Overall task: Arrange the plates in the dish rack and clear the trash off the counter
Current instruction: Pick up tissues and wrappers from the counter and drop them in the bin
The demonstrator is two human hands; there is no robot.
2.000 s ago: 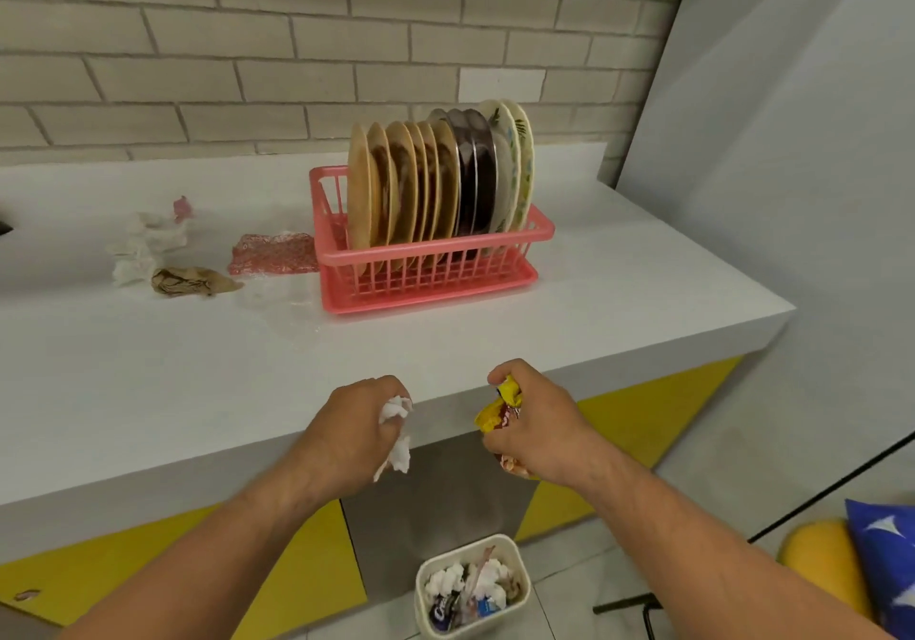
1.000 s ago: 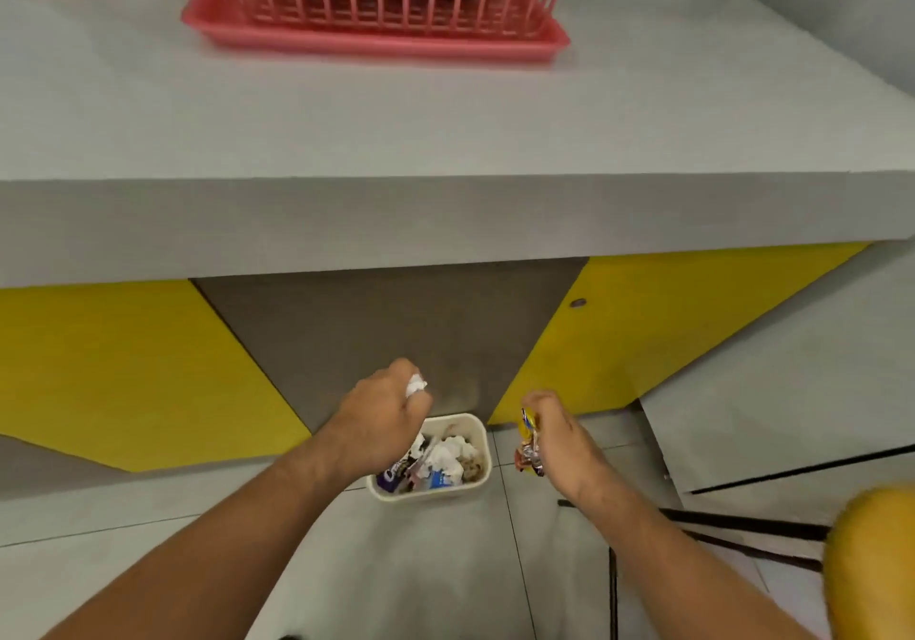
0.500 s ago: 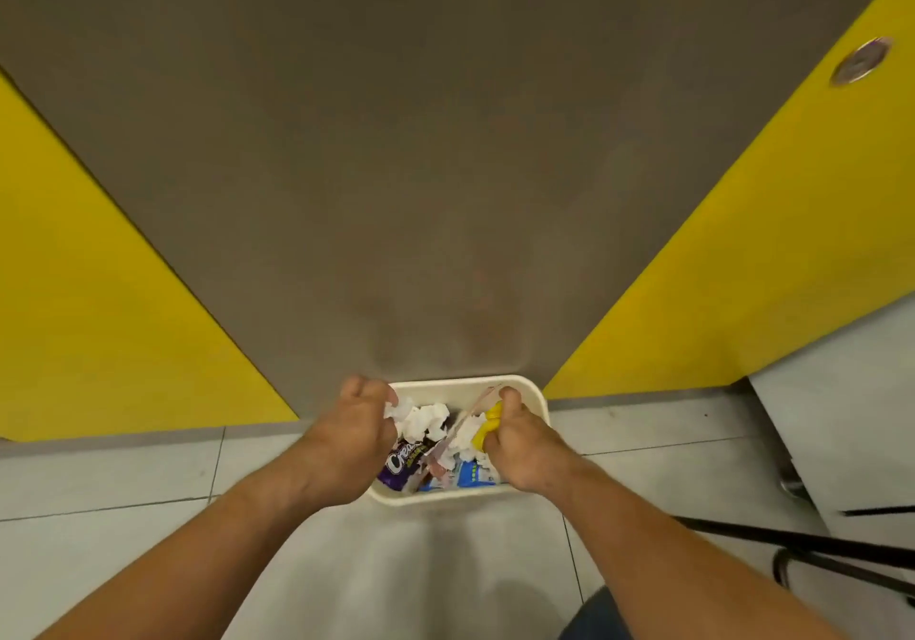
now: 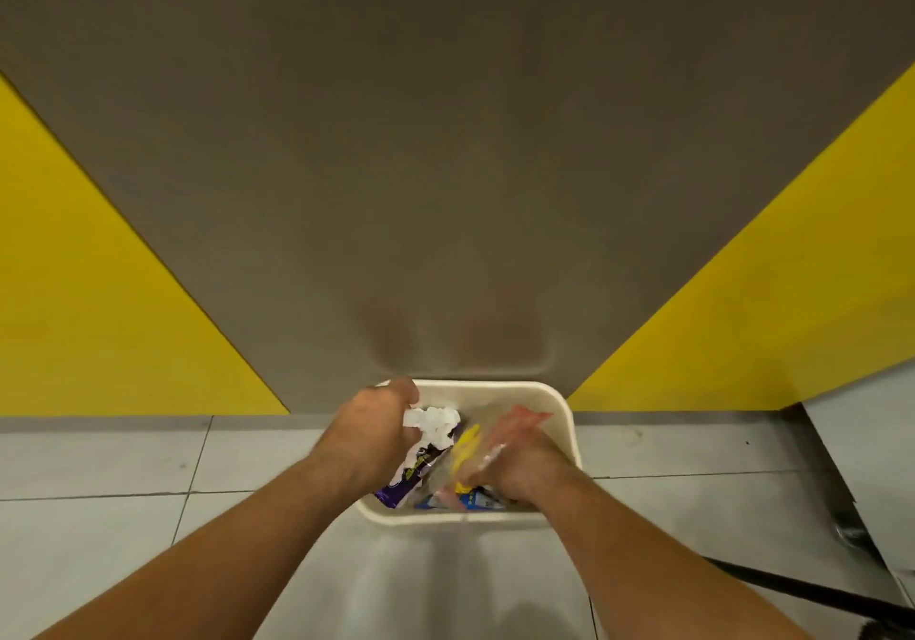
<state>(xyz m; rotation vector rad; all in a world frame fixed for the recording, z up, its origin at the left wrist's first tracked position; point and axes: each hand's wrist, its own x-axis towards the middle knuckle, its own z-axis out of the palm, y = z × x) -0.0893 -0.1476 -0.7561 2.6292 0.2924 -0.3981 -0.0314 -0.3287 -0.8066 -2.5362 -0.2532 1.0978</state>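
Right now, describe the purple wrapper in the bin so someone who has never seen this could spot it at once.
Below the grey cabinet panel between the yellow ones, a cream bin stands on the floor. In its near left corner, under the left hand, lies the purple wrapper. It is the only purple piece, with white print, beside a blue packet and below the white tissue.

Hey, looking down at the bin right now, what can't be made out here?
- Right hand, head view: motion blur smears its fingers and the yellow wrapper; grip unclear.
- Bin contents: mostly covered by both hands; the left hand grips a tissue.
- Counter and dish rack: out of frame above.
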